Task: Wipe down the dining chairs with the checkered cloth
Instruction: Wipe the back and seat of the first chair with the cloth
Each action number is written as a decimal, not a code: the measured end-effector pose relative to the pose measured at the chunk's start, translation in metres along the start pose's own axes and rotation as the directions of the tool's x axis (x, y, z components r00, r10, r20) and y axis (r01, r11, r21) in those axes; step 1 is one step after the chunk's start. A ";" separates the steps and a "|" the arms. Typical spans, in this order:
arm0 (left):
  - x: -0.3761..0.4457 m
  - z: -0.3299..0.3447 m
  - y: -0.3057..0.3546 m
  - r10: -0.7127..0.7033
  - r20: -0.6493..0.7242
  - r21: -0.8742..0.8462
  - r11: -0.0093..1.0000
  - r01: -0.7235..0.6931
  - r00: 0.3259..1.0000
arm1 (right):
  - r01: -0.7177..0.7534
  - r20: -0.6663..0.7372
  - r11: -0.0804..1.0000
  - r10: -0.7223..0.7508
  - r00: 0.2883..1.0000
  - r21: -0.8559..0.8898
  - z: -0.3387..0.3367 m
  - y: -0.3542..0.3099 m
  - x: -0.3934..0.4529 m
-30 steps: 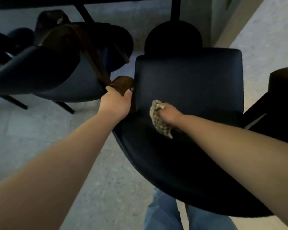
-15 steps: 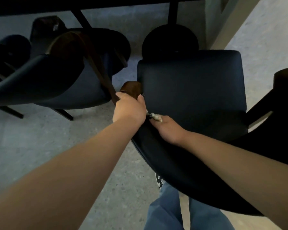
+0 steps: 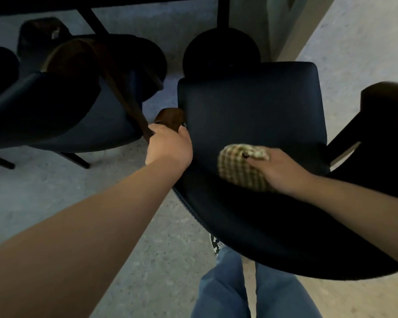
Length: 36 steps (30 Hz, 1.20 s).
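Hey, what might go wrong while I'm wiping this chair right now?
The chair looks tipped toward you, steadied only by your left hand gripping its wooden armrest; a slipped grip might drop it onto your legs. The neighbouring chair sits close, so they may knock. The bunched cloth under your right hand may miss patches.

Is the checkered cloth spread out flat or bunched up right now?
Bunched up. The checkered cloth forms a rounded wad under the right hand, which grips it against the chair.
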<state>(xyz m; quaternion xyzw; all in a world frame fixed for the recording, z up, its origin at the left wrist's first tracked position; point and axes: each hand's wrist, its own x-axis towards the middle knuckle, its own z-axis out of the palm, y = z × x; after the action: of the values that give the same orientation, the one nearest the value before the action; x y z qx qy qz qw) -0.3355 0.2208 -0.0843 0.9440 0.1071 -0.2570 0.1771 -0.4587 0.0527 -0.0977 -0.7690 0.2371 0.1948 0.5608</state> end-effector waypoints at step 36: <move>-0.029 -0.025 -0.016 0.744 0.475 0.249 0.399 -0.883 0.470 | -0.039 -0.016 0.876 0.036 0.999 -0.482 0.001 0.010 0.008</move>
<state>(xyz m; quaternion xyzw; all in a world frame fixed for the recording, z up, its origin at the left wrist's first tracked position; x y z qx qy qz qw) -0.3533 0.2421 -0.0539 0.8352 -0.4649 -0.2868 0.0633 -0.4579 0.0500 -0.1100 -0.8801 0.1979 0.2560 0.3473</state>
